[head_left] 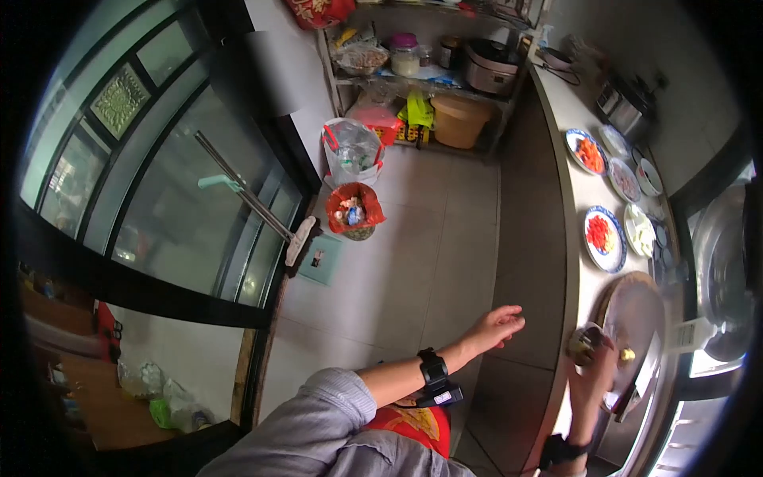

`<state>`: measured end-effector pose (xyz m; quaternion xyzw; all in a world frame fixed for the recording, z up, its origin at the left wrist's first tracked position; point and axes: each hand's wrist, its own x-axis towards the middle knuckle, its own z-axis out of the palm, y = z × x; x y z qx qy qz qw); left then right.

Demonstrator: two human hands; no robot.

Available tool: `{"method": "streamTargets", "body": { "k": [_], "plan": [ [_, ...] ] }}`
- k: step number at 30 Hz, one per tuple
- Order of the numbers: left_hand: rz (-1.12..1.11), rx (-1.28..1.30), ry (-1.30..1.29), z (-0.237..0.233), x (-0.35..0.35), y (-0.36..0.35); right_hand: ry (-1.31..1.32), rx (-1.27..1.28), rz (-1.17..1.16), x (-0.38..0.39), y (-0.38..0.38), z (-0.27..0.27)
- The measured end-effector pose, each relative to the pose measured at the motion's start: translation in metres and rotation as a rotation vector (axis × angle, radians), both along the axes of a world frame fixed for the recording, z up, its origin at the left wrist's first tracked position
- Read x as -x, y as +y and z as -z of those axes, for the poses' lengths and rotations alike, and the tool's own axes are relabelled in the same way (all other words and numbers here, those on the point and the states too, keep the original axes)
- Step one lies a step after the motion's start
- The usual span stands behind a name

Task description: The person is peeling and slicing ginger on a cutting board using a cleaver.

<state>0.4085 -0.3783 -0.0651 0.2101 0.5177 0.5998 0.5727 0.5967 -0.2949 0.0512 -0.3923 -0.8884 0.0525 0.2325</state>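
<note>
My left hand [501, 327] hangs in the air over the floor, left of the counter, with its fingers loosely curled and nothing visible between them. At the counter's near end, my right hand [598, 367] is on a small bowl [586, 343] with dark contents, its fingers at the bowl's right rim. Beside it lies a round wooden cutting board [636, 306], on which a small yellowish piece [627, 354] sits. A cleaver [648, 367] rests on the board's right side.
Along the counter stand plates of chopped red pieces [599, 234], orange pieces [589, 155] and pale slices [639, 230]. A cooker [624, 107] is farther back. On the floor are a red-lined bin [354, 208], a white bag [351, 151] and a broom [300, 241].
</note>
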Motion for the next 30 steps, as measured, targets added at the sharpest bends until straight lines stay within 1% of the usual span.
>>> {"method": "streamTargets", "body": {
  "k": [1, 2, 4, 6, 7, 8, 10, 11, 12, 13, 14, 16, 17, 18, 20, 22, 23, 26, 28, 29, 30],
  "plan": [
    [-0.040, -0.010, -0.131, -0.004, 0.019, -0.006, 0.053, 0.039, -0.049, 0.040, -0.006, 0.009],
    [-0.051, -0.017, -0.130, -0.003, 0.040, -0.011, 0.102, 0.079, -0.104, 0.081, -0.011, 0.019],
    [-0.097, -0.053, -0.672, 0.010, 0.086, -0.021, 0.114, 0.116, -0.264, 0.154, -0.020, 0.037],
    [-0.045, -0.265, -0.753, 0.036, 0.135, -0.028, 0.097, 0.153, -0.394, 0.224, -0.030, 0.052],
    [-0.252, -0.246, -0.852, 0.041, 0.155, -0.026, 0.097, 0.134, -0.460, 0.257, -0.032, 0.063],
    [-0.342, -0.310, -0.820, 0.036, 0.177, -0.032, 0.096, 0.115, -0.526, 0.287, -0.034, 0.075],
    [-0.470, -0.385, -0.808, 0.046, 0.225, -0.040, 0.140, 0.126, -0.610, 0.345, -0.037, 0.101],
    [-0.522, -0.375, -0.799, 0.057, 0.249, -0.044, 0.108, 0.186, -0.604, 0.372, -0.039, 0.116],
    [-0.581, -0.365, -0.789, 0.072, 0.274, -0.048, 0.083, 0.250, -0.649, 0.399, -0.039, 0.131],
    [-0.595, -0.400, -0.761, 0.092, 0.299, -0.053, 0.053, 0.310, -0.690, 0.422, -0.039, 0.139],
    [-0.750, -0.240, -0.752, 0.082, 0.320, -0.052, 0.024, 0.368, -0.731, 0.446, -0.038, 0.149],
    [-0.723, -0.268, -0.706, 0.117, 0.371, -0.068, 0.057, 0.449, -0.752, 0.482, -0.033, 0.174],
    [-0.848, -0.085, -0.596, 0.125, 0.394, -0.067, 0.041, 0.508, -0.730, 0.495, -0.032, 0.185],
    [-0.926, 0.001, -0.534, 0.136, 0.415, -0.069, 0.008, 0.568, -0.723, 0.501, -0.026, 0.198],
    [-1.085, 0.156, -0.362, 0.175, 0.456, -0.077, -0.030, 0.610, -0.701, 0.504, -0.013, 0.233],
    [-1.053, 0.179, -0.133, 0.211, 0.493, -0.078, -0.065, 0.649, -0.691, 0.502, 0.002, 0.273],
    [-1.117, 0.202, -0.054, 0.220, 0.504, -0.072, -0.099, 0.664, -0.647, 0.496, 0.008, 0.291],
    [-1.182, 0.412, 0.184, 0.265, 0.537, -0.058, -0.200, 0.743, -0.569, 0.479, 0.020, 0.337],
    [-1.210, 0.385, 0.413, 0.312, 0.550, -0.049, -0.263, 0.809, -0.529, 0.468, 0.026, 0.365],
    [-1.251, 0.360, 0.526, 0.326, 0.555, -0.042, -0.303, 0.810, -0.512, 0.462, 0.028, 0.377],
    [-1.262, 0.397, 0.595, 0.338, 0.556, -0.036, -0.341, 0.804, -0.496, 0.458, 0.027, 0.387]
  ]
}}
